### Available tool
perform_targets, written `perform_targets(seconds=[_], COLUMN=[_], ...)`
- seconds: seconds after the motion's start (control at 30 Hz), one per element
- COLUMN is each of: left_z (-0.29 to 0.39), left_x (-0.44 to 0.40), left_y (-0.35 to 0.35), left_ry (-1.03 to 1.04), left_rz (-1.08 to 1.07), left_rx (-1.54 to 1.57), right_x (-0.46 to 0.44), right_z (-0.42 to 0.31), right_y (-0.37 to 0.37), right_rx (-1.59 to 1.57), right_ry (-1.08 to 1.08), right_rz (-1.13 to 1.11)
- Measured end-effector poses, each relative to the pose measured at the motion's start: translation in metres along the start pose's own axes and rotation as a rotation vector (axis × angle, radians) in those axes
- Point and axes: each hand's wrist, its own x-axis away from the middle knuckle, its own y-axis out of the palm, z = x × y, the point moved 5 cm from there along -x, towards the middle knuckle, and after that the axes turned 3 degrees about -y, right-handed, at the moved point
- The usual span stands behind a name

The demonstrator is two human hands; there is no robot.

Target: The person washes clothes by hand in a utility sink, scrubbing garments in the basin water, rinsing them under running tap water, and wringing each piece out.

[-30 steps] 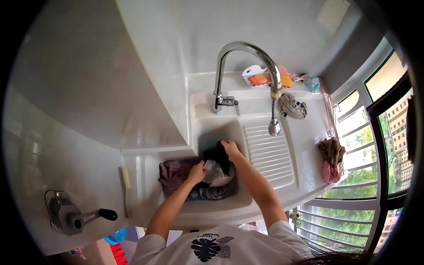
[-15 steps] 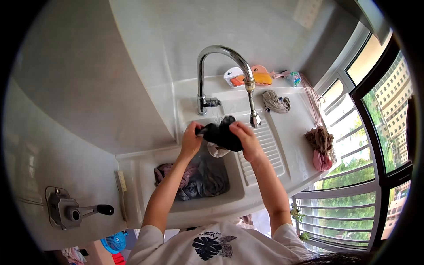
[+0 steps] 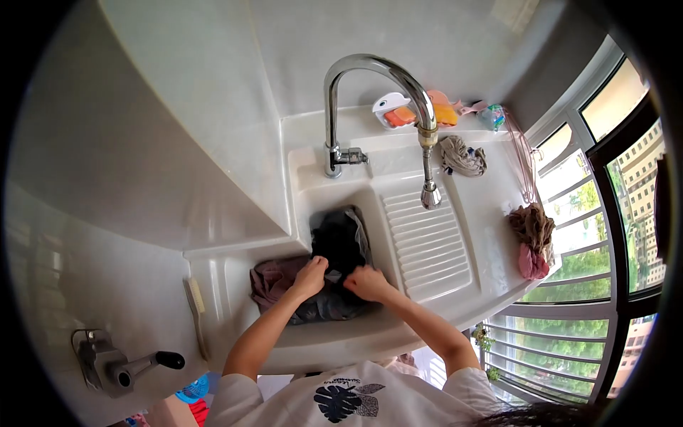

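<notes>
A black cloth garment (image 3: 337, 238) is spread in the water of the white sink basin (image 3: 380, 238). Its near edge is gripped by my left hand (image 3: 310, 276), fingers closed. Closed on the same black garment, a little to the right, is my right hand (image 3: 366, 282). Beneath my wrists lie a purplish garment (image 3: 272, 280) at the left of the basin and a dark grey one (image 3: 327, 308) near its front wall. Both are wet. Which kind of garment the black one is, I cannot make out.
A chrome faucet (image 3: 331, 114) arches over the ribbed washboard (image 3: 430, 242). Wrung grey cloth (image 3: 462, 156) and a brown bundle (image 3: 531, 226) rest on the right counter. Soap in dishes (image 3: 400, 116) stands behind. A brush (image 3: 193, 306) lies along the left edge.
Both hands have come down toward me, lowering the black garment from above the basin into the water. The camera view has shifted slightly.
</notes>
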Motion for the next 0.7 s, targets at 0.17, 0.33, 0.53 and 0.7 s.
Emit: perform_targets(seconds=[0.17, 0.33, 0.53, 0.7], left_z=[-0.004, -0.054, -0.076, -0.061], left_x=[-0.044, -0.072, -0.056, -0.053], left_y=[0.000, 0.068, 0.098, 0.081], left_ry=[-0.466, -1.058, -0.999, -0.874], left_rz=[0.014, 0.471, 0.328, 0.276], left_rx=[0.158, 0.950, 0.981, 1.495], right_x=[-0.104, -0.147, -0.145, -0.147], right_z=[0.044, 0.071, 0.075, 0.083], right_y=[-0.033, 0.027, 0.071, 0.060], right_rx=[-0.098, -0.035, 0.105, -0.285], right_ry=[0.050, 0.232, 0.297, 0.363], right_rz=[0.653, 0.487, 0.512, 0.562])
